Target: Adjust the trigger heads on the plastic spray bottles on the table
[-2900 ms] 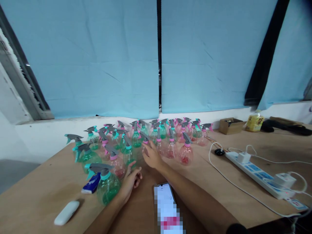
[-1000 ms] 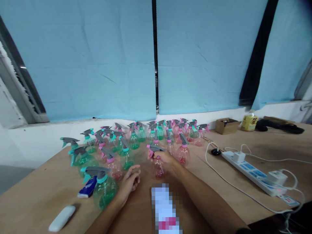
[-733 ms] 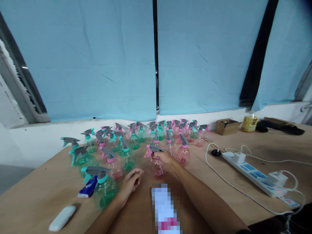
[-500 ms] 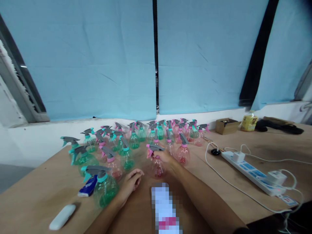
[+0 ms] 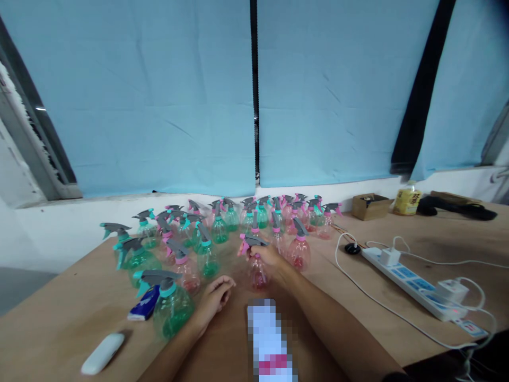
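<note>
My right hand is wrapped round the neck of a pink spray bottle, under its grey and pink trigger head. That bottle stands upright on the wooden table, its nozzle facing left. My left hand rests on the table with its fingers loosely curled, and nothing shows in them. Close by on its left are a green spray bottle and a clear pink spray bottle. Another pink spray bottle stands just right of my right hand. A phone-like pixelated thing lies between my forearms.
Several more green and pink spray bottles crowd the back of the table. A blue packet and a white oblong case lie at left. On the right are a power strip with cables, a cardboard box and a yellow-labelled bottle.
</note>
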The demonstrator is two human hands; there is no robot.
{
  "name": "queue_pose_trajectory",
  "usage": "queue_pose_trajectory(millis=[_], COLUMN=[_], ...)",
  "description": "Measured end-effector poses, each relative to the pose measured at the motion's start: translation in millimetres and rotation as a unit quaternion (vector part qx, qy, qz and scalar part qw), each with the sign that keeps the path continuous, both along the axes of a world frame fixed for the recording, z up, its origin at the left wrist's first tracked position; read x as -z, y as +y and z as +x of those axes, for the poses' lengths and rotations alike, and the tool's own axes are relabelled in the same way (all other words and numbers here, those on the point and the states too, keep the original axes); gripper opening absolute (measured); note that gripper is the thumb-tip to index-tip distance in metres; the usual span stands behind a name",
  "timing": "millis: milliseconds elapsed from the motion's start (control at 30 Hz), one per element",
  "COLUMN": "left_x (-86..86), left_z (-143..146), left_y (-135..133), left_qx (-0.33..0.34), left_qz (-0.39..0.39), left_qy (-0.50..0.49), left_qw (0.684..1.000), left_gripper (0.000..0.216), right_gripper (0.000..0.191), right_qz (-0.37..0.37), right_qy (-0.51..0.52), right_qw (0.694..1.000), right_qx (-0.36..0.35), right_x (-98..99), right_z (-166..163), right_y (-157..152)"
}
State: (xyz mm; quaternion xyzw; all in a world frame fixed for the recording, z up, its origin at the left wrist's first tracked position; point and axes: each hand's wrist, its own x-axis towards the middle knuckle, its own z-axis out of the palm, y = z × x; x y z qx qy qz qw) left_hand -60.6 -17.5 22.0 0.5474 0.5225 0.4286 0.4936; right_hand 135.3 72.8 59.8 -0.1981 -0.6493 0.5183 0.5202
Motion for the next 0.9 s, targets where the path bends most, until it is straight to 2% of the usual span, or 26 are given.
queue_pose_trajectory(millis=[133, 400, 700, 900], left_x=[3.1, 3.4, 5.2, 2.2], left_z=[-1.6, -1.9, -3.4, -1.7], left_y=[2.6, 2.0, 3.2, 1.0], left_qx=[0.004, 0.003, 0.009, 0.001], left_qz=[-0.002, -0.004, -0.003, -0.003], left_qy=[0.004, -0.005, -0.003, -0.005], left_qw=[1.000, 1.000, 1.000, 1.000], left_gripper=[0.035, 0.032, 0.032, 0.032], right_gripper=[0.015, 0.019, 0.012, 0.014], right_qz=[-0.039, -0.036, -0.045, -0.036], right_qy=[0.019, 0.014, 0.042, 0.041], right_qw=[0.999, 0.999, 0.998, 0.998], right_qx=[-0.010, 0.028, -0.004, -0.013], right_x=[-1.1, -2.1, -1.5, -1.1], right_z=[-0.2, -0.7, -1.3, -0.8], right_y=[-3.2, 0.3, -5.1, -4.4])
